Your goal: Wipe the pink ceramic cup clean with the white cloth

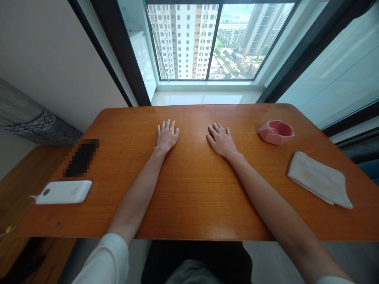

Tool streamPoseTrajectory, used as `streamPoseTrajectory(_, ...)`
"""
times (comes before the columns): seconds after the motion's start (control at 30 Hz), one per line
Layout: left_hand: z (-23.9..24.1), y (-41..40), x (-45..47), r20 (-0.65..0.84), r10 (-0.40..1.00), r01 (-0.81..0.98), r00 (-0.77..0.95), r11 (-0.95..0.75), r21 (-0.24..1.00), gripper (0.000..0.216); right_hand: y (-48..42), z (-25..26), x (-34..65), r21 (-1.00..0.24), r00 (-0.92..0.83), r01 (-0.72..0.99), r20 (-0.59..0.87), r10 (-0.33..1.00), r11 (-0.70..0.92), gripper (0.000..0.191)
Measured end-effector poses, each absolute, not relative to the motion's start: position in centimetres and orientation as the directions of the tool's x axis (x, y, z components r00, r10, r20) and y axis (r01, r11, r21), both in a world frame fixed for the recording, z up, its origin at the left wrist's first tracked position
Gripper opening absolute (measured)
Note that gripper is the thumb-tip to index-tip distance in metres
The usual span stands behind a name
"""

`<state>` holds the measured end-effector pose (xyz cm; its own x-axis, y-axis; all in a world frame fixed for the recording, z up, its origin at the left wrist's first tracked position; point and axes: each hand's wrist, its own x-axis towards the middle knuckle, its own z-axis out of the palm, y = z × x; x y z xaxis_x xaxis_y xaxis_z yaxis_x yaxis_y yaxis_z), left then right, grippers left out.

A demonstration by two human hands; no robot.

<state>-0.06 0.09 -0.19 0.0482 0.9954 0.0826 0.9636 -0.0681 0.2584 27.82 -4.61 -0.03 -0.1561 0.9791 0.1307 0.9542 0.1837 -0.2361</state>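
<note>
At the far left edge of the wooden table [189,205], a white power bank [63,192] is lying flat with its long axis running 9 to 3 o'clock. A dark object blurred beyond telling [81,157] is sitting just beyond it, at about 1 o'clock from it. Both are lying well apart from the left hand [166,136], the power bank at roughly 8 o'clock from it and the blurred object at 9. That hand is resting palm down on bare wood, with fingers spread and pointing to 12 o'clock toward the window [207,39], holding nothing and touching only the tabletop. Just to its right, the right hand [221,140] is lying the same way, flat and splayed and empty, its fingers angling toward 11 o'clock. The pink dish [276,131], a faceted shallow bowl, is standing upright near this hand at close to 3 o'clock, apart from the fingers. That makes the right hand clearly the nearer of the two to it. Farther right, at about 4 o'clock from the right hand, a folded cloth [319,179] is lying flat with its long axis running from 10 to 4 o'clock. It is near the dish but not touching it, and neither hand is in contact with it.
</note>
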Motion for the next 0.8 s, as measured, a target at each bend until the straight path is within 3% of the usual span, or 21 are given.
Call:
streamPoseTrajectory(0.47, -0.3, 0.2, -0.1, 0.076, 0.996, 0.964, 0.04, -0.058, 0.26, 0.071, -4.3, -0.6, 28.1, -0.221, -0.161, 0.957, 0.143, 0.977, 0.19, 0.07)
streamPoseTrajectory(0.63, 0.0, 0.0, 0.0, 0.071, 0.997, 0.963, 0.041, -0.058, 0.263, 0.071, -4.8, -0.1, 27.6, -0.274, -0.153, 0.943, 0.155, 0.976, 0.191, 0.067)
streamPoseTrajectory(0.7, 0.0, 0.0, 0.0, 0.069, 0.997, 0.963, 0.042, -0.059, 0.264, 0.071, -4.8, 0.7, 27.7, -0.343, -0.14, 0.915, 0.218, 0.966, 0.21, 0.061)
streamPoseTrajectory(0.8, 0.0, 0.0, -0.1, 0.071, 0.997, 0.962, 0.042, -0.06, 0.266, 0.071, -4.7, 3.0, 29.6, -0.48, -0.005, 0.846, 0.431, 0.903, 0.233, 0.064)
